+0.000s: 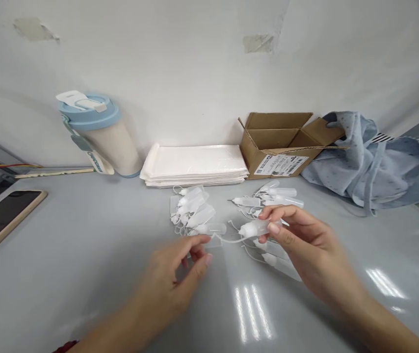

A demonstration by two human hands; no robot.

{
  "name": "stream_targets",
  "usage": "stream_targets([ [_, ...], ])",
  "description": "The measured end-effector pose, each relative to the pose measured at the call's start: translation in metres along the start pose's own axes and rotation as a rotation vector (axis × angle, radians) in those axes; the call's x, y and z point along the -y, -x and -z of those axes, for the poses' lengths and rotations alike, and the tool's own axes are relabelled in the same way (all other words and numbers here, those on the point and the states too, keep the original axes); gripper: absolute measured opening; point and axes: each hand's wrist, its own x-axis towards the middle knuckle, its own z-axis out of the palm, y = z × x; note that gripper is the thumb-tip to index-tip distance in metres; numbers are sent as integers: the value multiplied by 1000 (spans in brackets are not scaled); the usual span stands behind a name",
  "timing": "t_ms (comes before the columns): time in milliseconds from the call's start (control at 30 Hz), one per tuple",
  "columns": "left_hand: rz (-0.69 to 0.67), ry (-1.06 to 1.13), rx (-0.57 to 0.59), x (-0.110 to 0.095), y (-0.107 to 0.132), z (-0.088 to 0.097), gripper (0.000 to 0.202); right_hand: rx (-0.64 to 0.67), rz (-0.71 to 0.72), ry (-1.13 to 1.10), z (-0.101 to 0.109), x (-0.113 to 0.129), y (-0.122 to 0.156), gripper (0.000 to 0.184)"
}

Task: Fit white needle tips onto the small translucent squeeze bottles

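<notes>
Between the thumb and fingertips of my right hand (301, 235) is a small translucent needle-tip dropper bottle (255, 228), lying nearly level with its white cap end to the left. A thin white cap strap (231, 240) curves from it towards my left hand (185, 267). That hand is open, thumb and index fingertip apart, close to the strap's end; I cannot tell whether they touch. Behind it lies a heap of similar bottles (195, 208). A second group of bottles (283, 192) lies behind my right hand, and more bottles (281, 264) lie below it, partly hidden.
Against the wall stand a blue-lidded tumbler (110, 137), a stack of white packets (196, 164) and an open cardboard box (279, 152). Light blue cloth (360, 162) is bunched at the right. A phone (5, 215) lies at the grey table's left edge.
</notes>
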Motion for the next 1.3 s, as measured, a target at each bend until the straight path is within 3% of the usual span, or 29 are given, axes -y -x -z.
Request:
stream_targets([
  [67,121,70,35,-3,0,3,30,29,-77,-75,0,-1,-2,10],
  [133,153,120,56,-4,1,4,32,67,-127,-107,-1,-2,-4,13],
  [367,72,123,45,-8,3,3,21,115,-178,-118,-6,-6,-4,15],
  [533,-66,187,29,-10,3,3,16,140,-180,-134,-6,-8,-3,13],
  [767,100,104,-53,-9,4,5,18,149,-175,-141,-9,-8,-2,14],
  [1067,175,111,6,-17,4,6,19,126,-149,-127,-8,-9,-4,14],
  [1300,58,106,8,-14,6,2,15,160,-129,-98,-11,-5,0,10],
])
